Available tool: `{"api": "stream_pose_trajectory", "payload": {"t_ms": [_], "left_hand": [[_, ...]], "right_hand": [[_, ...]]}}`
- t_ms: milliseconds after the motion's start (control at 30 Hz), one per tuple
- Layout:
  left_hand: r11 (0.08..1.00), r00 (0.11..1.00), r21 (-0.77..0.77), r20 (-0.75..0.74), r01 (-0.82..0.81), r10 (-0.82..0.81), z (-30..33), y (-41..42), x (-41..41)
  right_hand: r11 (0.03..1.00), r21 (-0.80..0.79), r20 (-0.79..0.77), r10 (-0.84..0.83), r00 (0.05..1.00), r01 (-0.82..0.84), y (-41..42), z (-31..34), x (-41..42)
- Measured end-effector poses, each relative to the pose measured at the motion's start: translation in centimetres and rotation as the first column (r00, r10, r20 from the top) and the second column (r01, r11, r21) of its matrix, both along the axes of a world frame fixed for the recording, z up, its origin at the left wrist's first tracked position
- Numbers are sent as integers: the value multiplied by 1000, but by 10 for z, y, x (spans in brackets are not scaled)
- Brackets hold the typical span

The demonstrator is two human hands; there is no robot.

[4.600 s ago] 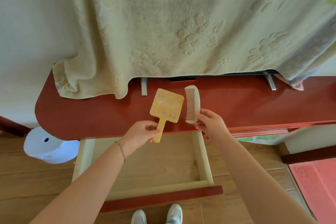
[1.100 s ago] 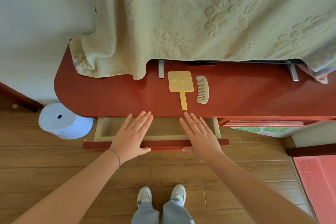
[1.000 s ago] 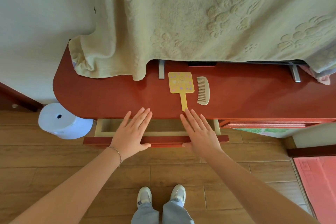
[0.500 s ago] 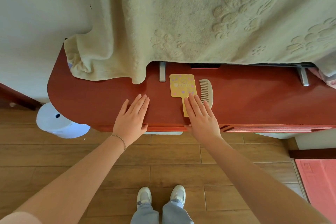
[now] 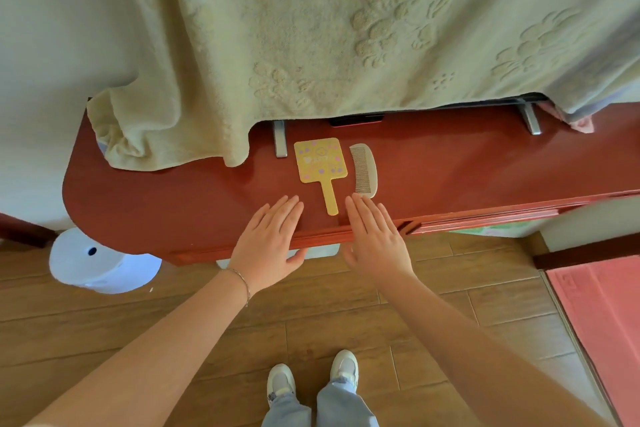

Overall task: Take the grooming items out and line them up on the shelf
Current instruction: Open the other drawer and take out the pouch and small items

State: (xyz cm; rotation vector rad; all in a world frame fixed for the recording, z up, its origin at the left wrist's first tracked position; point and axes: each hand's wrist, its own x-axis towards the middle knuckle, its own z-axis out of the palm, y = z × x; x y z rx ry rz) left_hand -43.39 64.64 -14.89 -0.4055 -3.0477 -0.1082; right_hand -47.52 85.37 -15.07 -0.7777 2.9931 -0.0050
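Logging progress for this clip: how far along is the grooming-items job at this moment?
Nearly finished, by the look of it. Done: the yellow hand mirror and the comb lie side by side on the red shelf, handle toward the person. In hand: nothing; the left hand and right hand are flat and open at the shelf's front edge, where the drawer looks shut. Left: apparently nothing.

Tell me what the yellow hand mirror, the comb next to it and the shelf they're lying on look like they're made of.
Yellow hand mirror: probably plastic; flat, matte back with printed pastel shapes. Comb: pale beige with fine even teeth, likely plastic, though horn or wood can't be ruled out. Shelf: looks like wood with a smooth reddish-brown lacquer or paint, showing a soft sheen.
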Motion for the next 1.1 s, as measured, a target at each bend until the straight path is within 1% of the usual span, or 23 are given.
{"api": "stream_pose_trajectory", "payload": {"t_ms": [100,233,400,567,733,800,900,1100], "left_hand": [[996,996,17,-7,84,-84,4,23,-1],[979,979,31,-2,203,-203,9,61,-5],[944,945,57,16,325,-326,12,118,-5],[899,901,98,34,427,-432,13,176,0],[874,877,99,25,475,-480,14,224,3],[877,879,89,31,472,-476,13,240,2],[893,893,88,50,442,-447,12,260,1],[931,934,111,42,348,-354,13,291,-2]], "right_hand": [[990,-6,28,-140,990,140,34,7,19],[949,-43,72,-310,948,314,89,16,49],[852,-59,100,-513,852,520,153,26,90],[751,-99,108,-644,757,653,207,32,129],[686,-90,141,-708,692,722,253,28,151],[679,-84,153,-715,682,730,270,26,154],[690,-82,178,-700,692,719,296,24,154],[758,-67,198,-628,753,649,340,25,143]]}}
